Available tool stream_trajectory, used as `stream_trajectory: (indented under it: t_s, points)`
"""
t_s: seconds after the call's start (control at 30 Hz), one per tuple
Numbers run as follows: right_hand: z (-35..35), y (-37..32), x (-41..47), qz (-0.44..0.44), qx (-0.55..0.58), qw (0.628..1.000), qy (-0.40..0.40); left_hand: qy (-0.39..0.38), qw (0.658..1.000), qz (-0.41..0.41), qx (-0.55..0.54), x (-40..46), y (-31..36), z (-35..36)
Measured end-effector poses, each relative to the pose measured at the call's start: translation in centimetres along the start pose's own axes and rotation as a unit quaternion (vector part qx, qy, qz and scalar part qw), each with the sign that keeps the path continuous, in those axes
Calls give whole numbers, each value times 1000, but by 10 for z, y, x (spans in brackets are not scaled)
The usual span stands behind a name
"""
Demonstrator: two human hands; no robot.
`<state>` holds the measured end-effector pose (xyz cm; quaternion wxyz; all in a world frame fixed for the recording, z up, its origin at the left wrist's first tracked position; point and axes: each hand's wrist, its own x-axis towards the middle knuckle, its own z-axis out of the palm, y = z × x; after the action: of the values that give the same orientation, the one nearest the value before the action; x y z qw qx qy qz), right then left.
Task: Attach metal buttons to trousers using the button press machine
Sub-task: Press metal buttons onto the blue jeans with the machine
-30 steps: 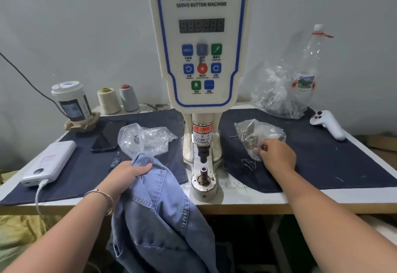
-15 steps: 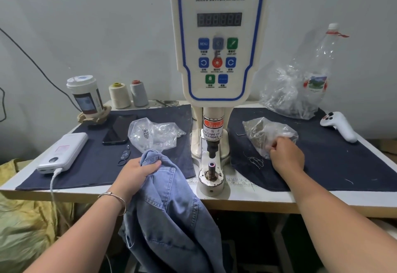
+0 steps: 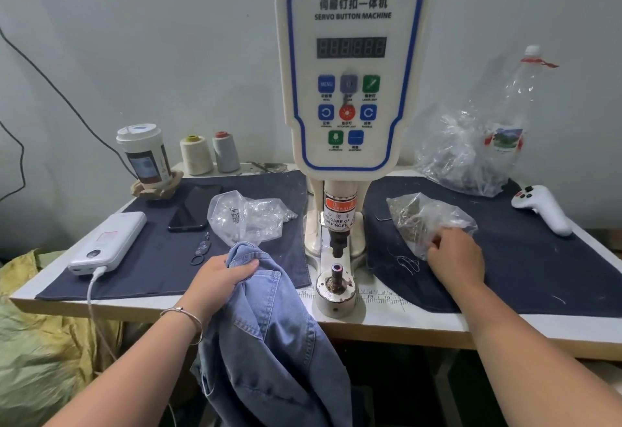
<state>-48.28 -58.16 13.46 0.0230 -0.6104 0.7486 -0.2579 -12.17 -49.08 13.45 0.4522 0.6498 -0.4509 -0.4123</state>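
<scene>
The white servo button machine (image 3: 350,73) stands at the table's middle, its lower die post (image 3: 336,273) bare under the punch. My left hand (image 3: 218,278) grips the waist end of the blue denim trousers (image 3: 269,342), which hang over the table's front edge left of the die. My right hand (image 3: 456,258) reaches into the small clear bag of metal buttons (image 3: 417,216) on the dark cloth to the right of the machine; its fingertips are hidden in the plastic. A second clear bag of small parts (image 3: 245,214) lies left of the machine.
On the left lie a white power bank (image 3: 107,241) with cable, a black phone (image 3: 195,208), a paper cup (image 3: 144,157) and two thread cones (image 3: 208,154). At the right stand a large plastic bag (image 3: 464,154), a bottle (image 3: 515,107) and a white controller (image 3: 542,208).
The view has shifted slightly. My right hand has pushed a little further into the button bag. My left hand keeps its hold on the trousers.
</scene>
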Motion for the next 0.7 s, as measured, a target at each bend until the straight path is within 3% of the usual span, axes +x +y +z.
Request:
stream_trajectory:
  t_s: [0.53, 0.7]
  points:
    - [2, -2, 1, 15, -35, 999, -12, -3, 1000, -2, 24, -1, 3, 1]
    - [0, -1, -2, 12, 6, 1000, 7, -2, 1000, -2, 26, -1, 2, 1]
